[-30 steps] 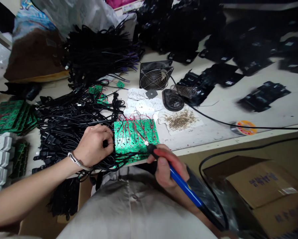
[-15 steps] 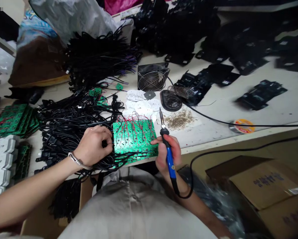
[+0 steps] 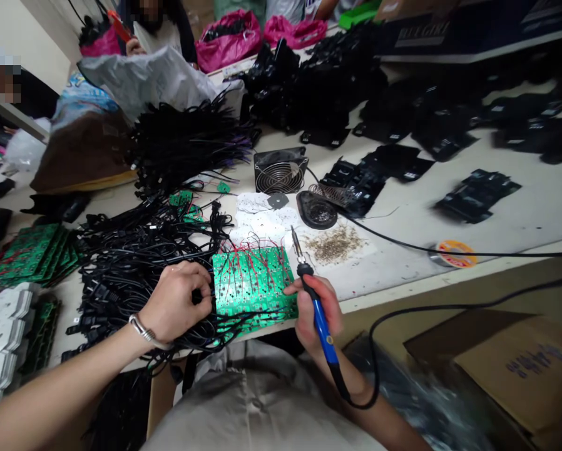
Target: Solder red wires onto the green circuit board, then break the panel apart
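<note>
Cables partly hide green board; grasp of left hand unclear.

Left hand beside green circuit board's left edge, fingers curled toward thumb; can't tell if pinching. Left forearm slants in from board's lower left. Right hand at its right edge, gripping, one finger extended boardward. Right forearm lower right.

a pale wall stands beyond a long white table, brownish floor below.
</note>
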{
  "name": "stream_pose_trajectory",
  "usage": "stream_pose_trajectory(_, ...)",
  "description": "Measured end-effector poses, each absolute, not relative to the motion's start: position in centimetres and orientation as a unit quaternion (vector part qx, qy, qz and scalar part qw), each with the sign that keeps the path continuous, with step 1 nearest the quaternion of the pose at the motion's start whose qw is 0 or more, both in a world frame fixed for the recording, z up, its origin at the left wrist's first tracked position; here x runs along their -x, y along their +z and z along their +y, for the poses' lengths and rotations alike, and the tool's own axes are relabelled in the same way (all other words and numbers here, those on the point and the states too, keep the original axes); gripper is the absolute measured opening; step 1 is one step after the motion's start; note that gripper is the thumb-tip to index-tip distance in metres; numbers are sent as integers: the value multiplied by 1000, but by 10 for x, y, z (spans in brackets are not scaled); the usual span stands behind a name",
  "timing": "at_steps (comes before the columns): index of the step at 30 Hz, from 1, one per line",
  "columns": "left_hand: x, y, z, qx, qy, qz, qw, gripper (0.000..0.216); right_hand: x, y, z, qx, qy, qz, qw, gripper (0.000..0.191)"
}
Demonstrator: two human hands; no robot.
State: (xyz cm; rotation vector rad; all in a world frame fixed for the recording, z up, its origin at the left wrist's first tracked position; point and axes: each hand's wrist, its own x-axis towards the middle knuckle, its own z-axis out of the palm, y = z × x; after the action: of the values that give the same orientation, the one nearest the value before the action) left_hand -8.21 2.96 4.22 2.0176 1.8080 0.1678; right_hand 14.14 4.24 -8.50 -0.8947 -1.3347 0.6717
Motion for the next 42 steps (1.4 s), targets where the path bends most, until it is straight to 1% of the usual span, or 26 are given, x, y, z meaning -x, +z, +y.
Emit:
stream_pose_trajectory(8,82,43,30,-721,32,655,225,11,-142,-90,43,386,310,-580,647,34)
stream_pose_trajectory(12,92,61,36,-765,-5,600,235,13,-144,-88,43,383,314,-579,648,34)
stream_pose_trajectory(15,103,78,67,-806,-7,548,225,16,-148,-87,43,384,303,-579,652,35)
stream_pose_trajectory(17,107,80,105,-815,-17,551,177,18,-150,-87,42,387,300,-580,651,35)
stream_pose_trajectory(18,108,76,128,-813,-34,565,137,18,-151,-86,42,389,302,-579,650,34)
stream_pose_trajectory(20,107,63,177,-791,-85,605,21,21,-153,-84,41,391,301,-579,649,33)
stream_pose_trajectory(22,105,44,220,-781,-87,618,-27,23,-156,-80,40,391,287,-581,654,33)
stream_pose_trajectory(25,104,16,263,-788,-81,609,-36,20,-164,-73,35,400,250,-592,654,33)
stream_pose_trajectory(28,109,-2,278,-802,-65,594,-7,18,-173,-68,31,420,226,-593,648,32)
stream_pose_trajectory(32,118,-13,277,-803,-8,593,54,17,-176,-66,35,430,210,-590,650,32)
stream_pose_trajectory(36,133,-3,274,-770,110,616,122,9,-172,-63,43,412,228,-597,650,32)
stream_pose_trajectory(38,151,18,273,-730,203,638,137,8,-170,-62,45,400,238,-592,658,33)
stream_pose_trajectory(42,209,85,271,-606,424,660,136,15,-170,-67,43,401,251,-582,662,35)
